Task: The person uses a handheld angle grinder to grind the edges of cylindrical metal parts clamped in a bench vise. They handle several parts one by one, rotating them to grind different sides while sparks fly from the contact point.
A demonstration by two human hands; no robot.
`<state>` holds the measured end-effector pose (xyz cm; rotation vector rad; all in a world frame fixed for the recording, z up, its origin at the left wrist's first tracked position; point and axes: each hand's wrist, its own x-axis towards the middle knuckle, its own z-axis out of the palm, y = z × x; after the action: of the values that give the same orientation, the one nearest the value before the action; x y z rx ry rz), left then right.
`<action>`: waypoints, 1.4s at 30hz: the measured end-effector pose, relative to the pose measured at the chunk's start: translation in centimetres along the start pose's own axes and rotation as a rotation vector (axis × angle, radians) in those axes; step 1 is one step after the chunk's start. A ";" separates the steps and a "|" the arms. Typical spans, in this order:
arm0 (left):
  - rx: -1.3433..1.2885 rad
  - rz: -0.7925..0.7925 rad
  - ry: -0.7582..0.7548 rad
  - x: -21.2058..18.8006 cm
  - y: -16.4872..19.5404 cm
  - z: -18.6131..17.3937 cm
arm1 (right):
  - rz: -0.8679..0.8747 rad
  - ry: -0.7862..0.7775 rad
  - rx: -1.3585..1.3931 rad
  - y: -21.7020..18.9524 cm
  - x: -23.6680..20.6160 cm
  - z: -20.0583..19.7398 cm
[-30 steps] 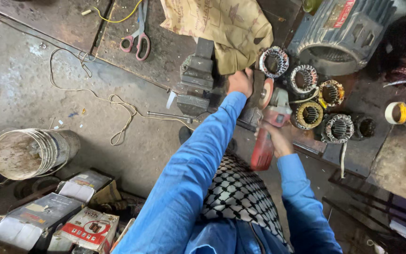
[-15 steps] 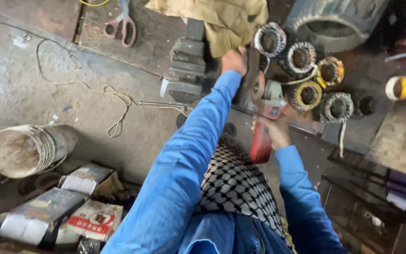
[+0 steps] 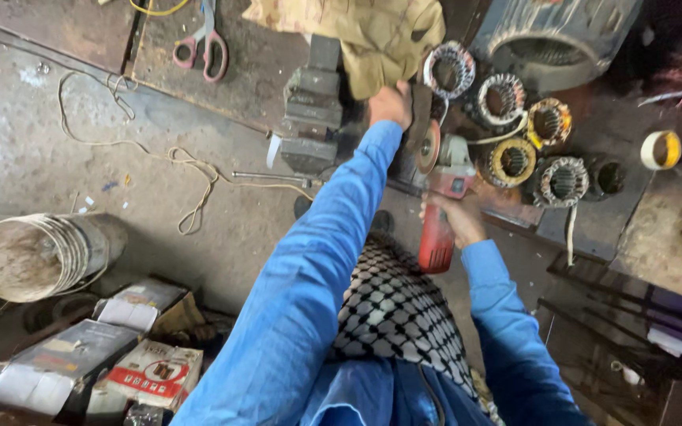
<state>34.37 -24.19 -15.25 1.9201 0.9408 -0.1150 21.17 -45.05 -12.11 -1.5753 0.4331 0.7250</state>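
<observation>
While the right hand (image 3: 455, 217) grips the red plastic body of the grinder (image 3: 438, 201), just right of centre, its disc standing on edge, the left hand (image 3: 391, 102) clasps a dark metal piece at 12 o'clock; I judge a firm two-point hold and sleeves kept clear matter most. Ribbed, copper-wound stators (image 3: 515, 162) lie at 2 o'clock on the rusty desk (image 3: 262, 63).
</observation>
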 end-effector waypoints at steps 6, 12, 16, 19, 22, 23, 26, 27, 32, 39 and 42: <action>-0.034 0.035 -0.010 -0.3 -0.3 -0.2 | -0.050 0.001 0.008 -0.6 0.4 0.3; -0.008 -0.004 -0.038 -0.3 0.3 -0.9 | -0.036 0.020 0.003 -0.6 -0.9 0.5; 0.009 -0.004 -0.043 0.0 0.2 -0.7 | -0.032 0.002 0.018 -0.4 -0.6 0.5; 0.022 0.004 -0.043 0.1 0.2 -0.6 | -0.024 0.014 0.024 -0.3 -0.3 0.6; -0.001 0.011 -0.023 0.3 0.2 -0.7 | -0.029 0.020 0.028 -0.3 -0.2 0.7; -0.010 0.020 -0.018 0.4 0.2 -0.7 | -0.063 0.008 0.013 -0.3 -0.1 0.8; -0.006 0.012 -0.047 0.2 0.2 -0.8 | -0.059 0.021 -0.001 -0.1 -0.4 0.7; -0.003 0.022 -0.030 0.3 0.1 -0.7 | -0.048 0.024 0.012 -0.1 -0.5 0.7; -0.017 0.025 -0.034 0.1 0.6 -1.1 | -0.060 -0.015 -0.011 0.3 -0.7 0.6; 0.012 0.006 -0.047 -0.4 1.4 -2.0 | -0.032 0.010 0.003 0.1 -0.9 1.0; -0.003 0.015 -0.044 0.1 1.4 -1.7 | 0.006 0.041 -0.035 0.3 -1.2 1.3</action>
<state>34.82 -23.14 -13.39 1.9140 0.8968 -0.1464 19.83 -43.99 -11.50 -1.6251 0.4579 0.7095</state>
